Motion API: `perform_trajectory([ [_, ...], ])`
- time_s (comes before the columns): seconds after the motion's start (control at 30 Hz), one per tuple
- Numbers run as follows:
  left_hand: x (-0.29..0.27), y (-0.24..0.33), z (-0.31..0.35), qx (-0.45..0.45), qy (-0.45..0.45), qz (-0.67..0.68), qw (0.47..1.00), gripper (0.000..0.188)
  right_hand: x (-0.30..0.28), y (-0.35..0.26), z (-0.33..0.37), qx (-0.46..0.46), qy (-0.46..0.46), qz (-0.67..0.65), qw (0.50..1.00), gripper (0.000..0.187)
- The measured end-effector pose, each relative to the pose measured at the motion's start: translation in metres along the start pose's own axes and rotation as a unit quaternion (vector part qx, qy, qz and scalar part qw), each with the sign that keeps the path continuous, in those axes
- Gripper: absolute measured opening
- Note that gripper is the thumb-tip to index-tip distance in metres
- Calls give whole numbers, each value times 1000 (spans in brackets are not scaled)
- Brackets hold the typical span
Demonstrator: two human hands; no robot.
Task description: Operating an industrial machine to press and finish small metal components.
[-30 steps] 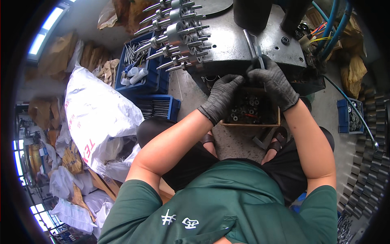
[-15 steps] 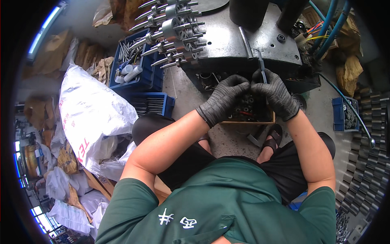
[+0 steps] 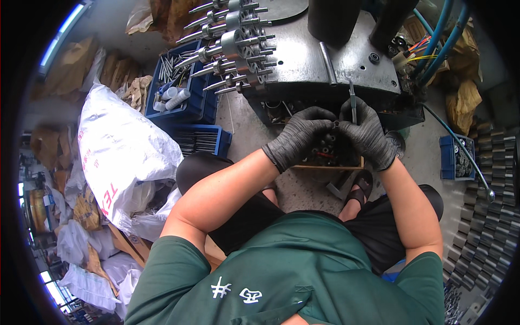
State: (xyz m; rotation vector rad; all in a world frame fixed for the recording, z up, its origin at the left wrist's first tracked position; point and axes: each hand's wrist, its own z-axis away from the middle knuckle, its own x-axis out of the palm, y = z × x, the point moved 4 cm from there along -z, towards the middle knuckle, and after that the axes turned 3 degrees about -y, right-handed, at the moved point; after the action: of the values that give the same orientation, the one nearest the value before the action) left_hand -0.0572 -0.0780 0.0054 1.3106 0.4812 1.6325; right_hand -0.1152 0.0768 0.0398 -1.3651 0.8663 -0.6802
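Both my hands wear dark grey knitted gloves and meet above an open drawer (image 3: 325, 167) of small metal parts. The fingers of my left hand (image 3: 300, 135) pinch a small dark ring-like piece (image 3: 335, 124), partly covered by the gloves. My right hand (image 3: 370, 135) grips a slim, narrow-tipped metal hand tool (image 3: 353, 102), its tip pointing away from me. Its thumb and finger also meet at the ring-like piece. Beyond the hands, a shiny metal rod (image 3: 327, 62) lies on the steel machine table (image 3: 295, 57), with a small bearing (image 3: 374, 58) to its right.
Several shafts with metal collars (image 3: 230, 46) stick out at the table's left. Blue bins (image 3: 187, 116) of rods stand on the left beside a white sack (image 3: 122, 151). To the right are a blue bin of rings (image 3: 457, 158), a hose (image 3: 452, 122) and stacked metal cylinders (image 3: 487, 216).
Both hands have come slightly nearer to me, and the tool has come along with the right hand. The small ring-like piece now shows between the fingertips.
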Motion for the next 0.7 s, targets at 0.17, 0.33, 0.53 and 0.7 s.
perform_trajectory([
  [0.17,-6,-2,-1,26,55,-6,998,24,17,-33,12,-45,-35,199,978,27],
  [0.33,-4,-4,-2,35,67,-16,997,18,23,-36,14,-84,-35,238,967,26],
  [0.53,-12,-6,-3,108,84,-128,982,21,28,-37,15,-196,-45,341,918,24],
  [0.7,-27,-19,-19,254,-15,-256,933,27,28,-33,18,-109,-42,155,981,22],
])
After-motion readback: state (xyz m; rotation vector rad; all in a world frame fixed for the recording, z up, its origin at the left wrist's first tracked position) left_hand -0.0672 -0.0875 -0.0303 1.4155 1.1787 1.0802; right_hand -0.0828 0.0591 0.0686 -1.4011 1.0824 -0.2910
